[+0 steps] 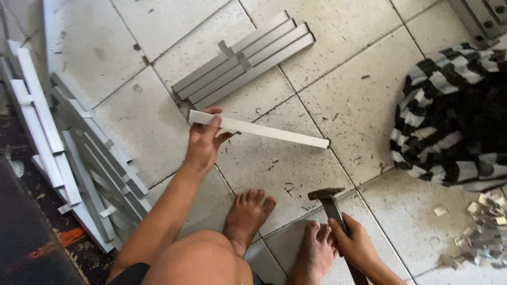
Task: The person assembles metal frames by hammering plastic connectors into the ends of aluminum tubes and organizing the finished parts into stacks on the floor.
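My left hand (203,142) grips one end of a long pale metal bar (269,132), which stretches to the right just above the tiled floor. My right hand (356,245) holds a hammer (330,203) by its handle, with the dark head pointing up and left, near my bare feet (248,211). The hammer head is below the bar's right half and apart from it.
A bundle of grey metal bars (243,60) lies on the tiles at the top centre. More bars (84,158) lean in a pile at the left. A black-and-white striped cloth (454,116) sits at the right, with small metal offcuts (483,232) beneath it.
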